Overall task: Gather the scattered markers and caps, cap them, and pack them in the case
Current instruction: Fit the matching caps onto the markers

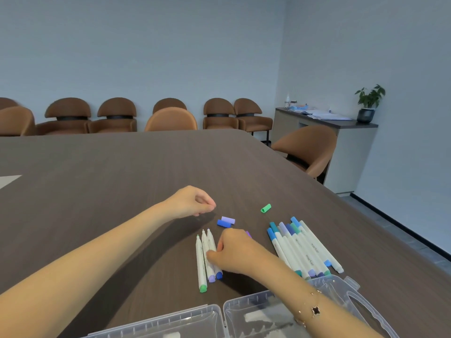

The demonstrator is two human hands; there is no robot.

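Progress: capped markers point(302, 247) are lying grouped just right of the right hand point(234, 252); none packed.
Right hand: clenching on three uncapped markers point(205, 254).
Left hand point(192, 201): pinching closed; contents unclear.
Remaining: purple cap point(228, 219), blue cap point(224, 223), green cap point(265, 208) are waiting beyond it; clear case point(219, 315) is sitting open nearer.

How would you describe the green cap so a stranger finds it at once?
Start from the dark wooden table and find the bundle of capped markers near its right edge. Just beyond it lies the green cap, alone, the only loose green piece; the other loose caps are blue and lilac.
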